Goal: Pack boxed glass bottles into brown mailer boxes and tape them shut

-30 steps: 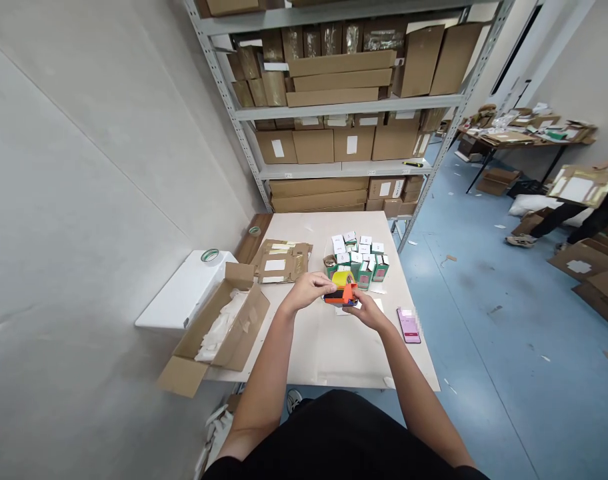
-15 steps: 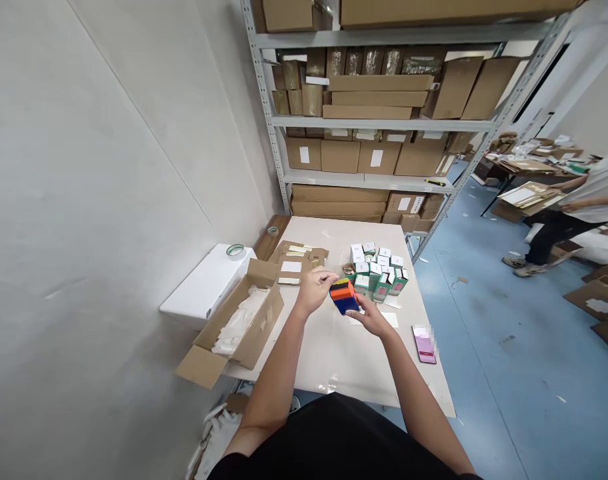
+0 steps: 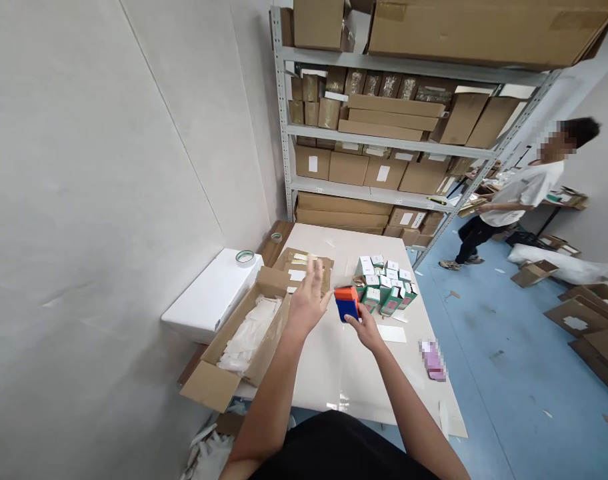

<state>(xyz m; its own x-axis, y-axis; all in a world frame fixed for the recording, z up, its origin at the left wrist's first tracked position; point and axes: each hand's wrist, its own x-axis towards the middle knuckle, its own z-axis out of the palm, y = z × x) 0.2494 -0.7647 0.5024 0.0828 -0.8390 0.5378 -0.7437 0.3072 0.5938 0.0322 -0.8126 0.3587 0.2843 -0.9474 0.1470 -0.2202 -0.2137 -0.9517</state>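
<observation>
My right hand is closed around a small blue-and-orange block, blue on the near face and orange along the top. It looks like a stack of flat coloured pieces, but its exact kind is unclear. To its left, my left hand is raised with the fingers stretched out, slightly blurred, and nothing shows in it. Its thumb is close to the block's left edge; whether they touch I cannot tell. Beyond my right hand stand several green-and-white small boxes, some with their flaps up. A white paper lies near my right wrist.
An open carton with white wrapping stands left, beside a white box bearing a tape roll. Flattened cardboard lies behind my left hand. A phone is at right. Metal shelving rises behind; a person walks right.
My left hand has come off the coloured block and opened out. Yellow and black layers no longer show on it. The view has tilted up, and the other person has moved left.
</observation>
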